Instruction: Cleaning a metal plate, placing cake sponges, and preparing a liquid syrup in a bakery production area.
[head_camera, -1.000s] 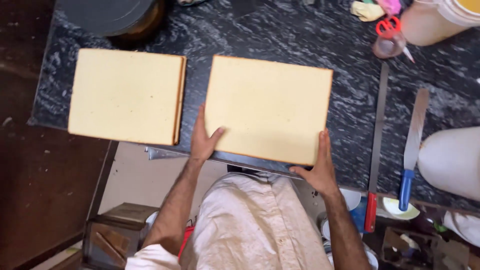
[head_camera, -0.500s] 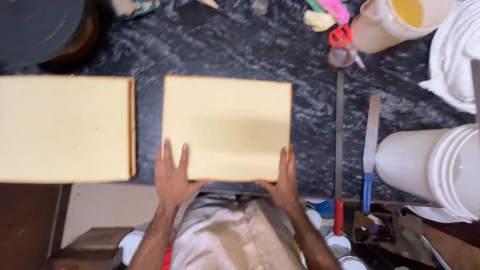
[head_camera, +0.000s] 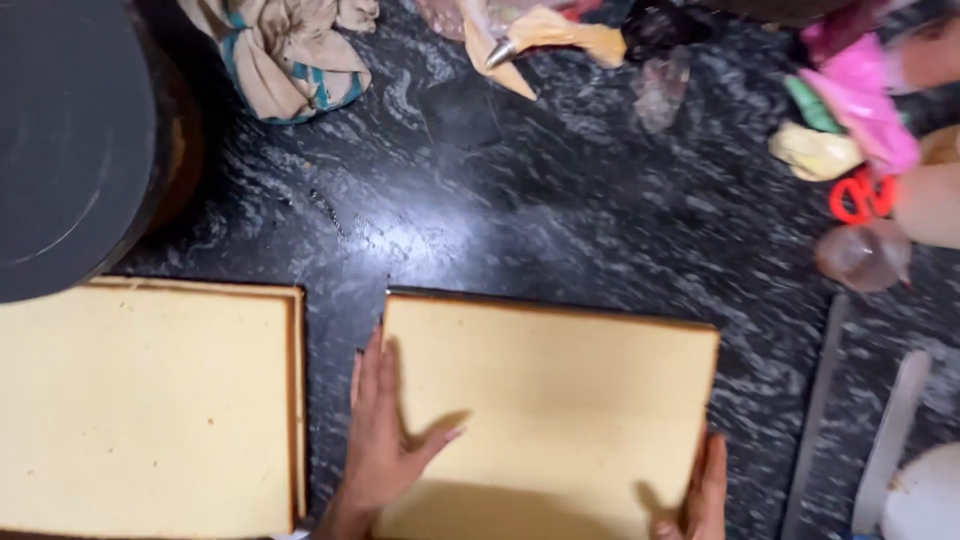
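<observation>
Square sponge sheet (head_camera: 560, 400) on a dark marbled counter (head_camera: 560, 200), viewed from the head camera. The sheet is gripped at its two side edges: the left hand (head_camera: 385, 435) is laid flat along the left edge with fingers extended and the thumb spread over the top surface; the right hand (head_camera: 700, 495) is pressed against the lower right edge, only partly in view, so the closure of its fingers cannot be told. Compared with the views half a second and one second earlier, the left hand is now placed higher along the side of the sheet, and the sheet is seen squarer to the counter edge, which suggests that it is being straightened and positioned. The sheet lies flat, just beside a second sponge sheet (head_camera: 140, 400) to its left, the two kept apart by a narrow strip of counter. Its slightly longer axis runs left to right. Piping bags (head_camera: 540, 35) and red scissors (head_camera: 860, 195) are seen beyond.
</observation>
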